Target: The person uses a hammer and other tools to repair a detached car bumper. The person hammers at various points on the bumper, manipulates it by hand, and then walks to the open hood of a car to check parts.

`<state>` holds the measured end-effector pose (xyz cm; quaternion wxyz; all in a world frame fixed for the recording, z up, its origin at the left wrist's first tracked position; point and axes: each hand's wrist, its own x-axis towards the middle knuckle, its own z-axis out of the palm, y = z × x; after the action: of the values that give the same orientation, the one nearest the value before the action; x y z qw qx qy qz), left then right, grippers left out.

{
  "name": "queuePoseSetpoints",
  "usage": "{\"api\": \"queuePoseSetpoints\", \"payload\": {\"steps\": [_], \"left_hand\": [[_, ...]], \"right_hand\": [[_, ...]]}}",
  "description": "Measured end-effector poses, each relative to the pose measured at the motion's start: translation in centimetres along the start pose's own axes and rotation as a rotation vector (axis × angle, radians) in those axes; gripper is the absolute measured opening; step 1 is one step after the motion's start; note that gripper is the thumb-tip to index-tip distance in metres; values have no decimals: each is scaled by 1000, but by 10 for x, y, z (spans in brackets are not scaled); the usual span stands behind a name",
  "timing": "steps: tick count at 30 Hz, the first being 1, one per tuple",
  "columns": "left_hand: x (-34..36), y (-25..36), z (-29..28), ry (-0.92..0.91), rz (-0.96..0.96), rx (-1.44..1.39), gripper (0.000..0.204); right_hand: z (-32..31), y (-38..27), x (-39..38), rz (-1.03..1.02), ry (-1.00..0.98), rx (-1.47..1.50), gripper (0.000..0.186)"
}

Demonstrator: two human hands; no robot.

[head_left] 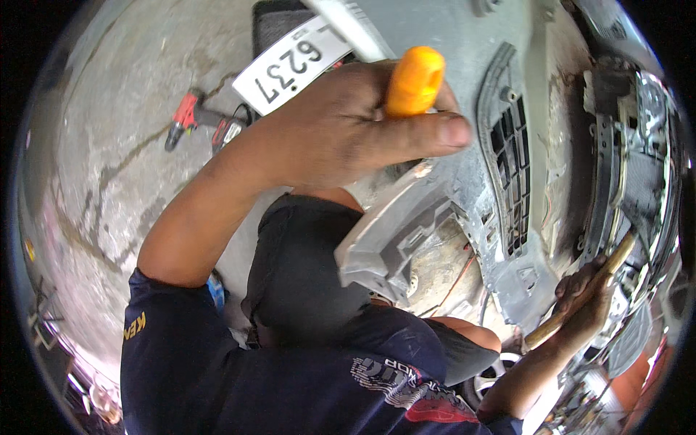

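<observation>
My left hand (362, 123) is raised close to the view, its fingers wrapped round an upright orange handle (415, 81). The thumb stretches out to the right below it. Whatever is on the lower end of that handle is hidden behind my hand. Under the hand lies a grey bumper cover (384, 232) with a black grille (511, 167). Off to the lower right, my right hand (587, 296) grips a long wooden handle (545, 332) slanting up to the right. Its upper end is beside the car's exposed front, and I cannot make out any tool head there.
A red and black cordless drill (190, 116) lies on the concrete floor (109, 87) at left. A white number plate (297, 61) is just beyond my left hand. The car's radiator (645, 181) stands at the far right. My bent legs in dark shorts (304, 261) are below the bumper cover.
</observation>
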<state>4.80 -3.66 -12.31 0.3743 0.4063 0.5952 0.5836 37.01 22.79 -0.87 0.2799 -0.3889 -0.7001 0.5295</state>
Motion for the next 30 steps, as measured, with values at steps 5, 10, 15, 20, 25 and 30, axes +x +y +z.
{"api": "queuePoseSetpoints", "payload": {"steps": [5, 10, 15, 20, 25, 30], "left_hand": [[-23, -31, -5, 184, 93, 292, 40], [-43, -64, -6, 301, -94, 11, 38], [-43, -98, 6, 365, 5, -187, 32], [-29, -103, 15, 292, 111, -316, 28], [-18, -103, 19, 248, 236, -329, 27], [-19, -101, 18, 248, 196, -319, 26]], "right_hand": [[19, 5, -9, 21, -152, -101, 47], [52, 1, -12, 67, -172, -245, 56], [70, 0, -12, 56, -260, -325, 56], [79, 1, -15, 66, -303, -344, 57], [79, 4, -18, 139, -264, -388, 56], [87, 10, -26, 162, -253, -407, 56]]}}
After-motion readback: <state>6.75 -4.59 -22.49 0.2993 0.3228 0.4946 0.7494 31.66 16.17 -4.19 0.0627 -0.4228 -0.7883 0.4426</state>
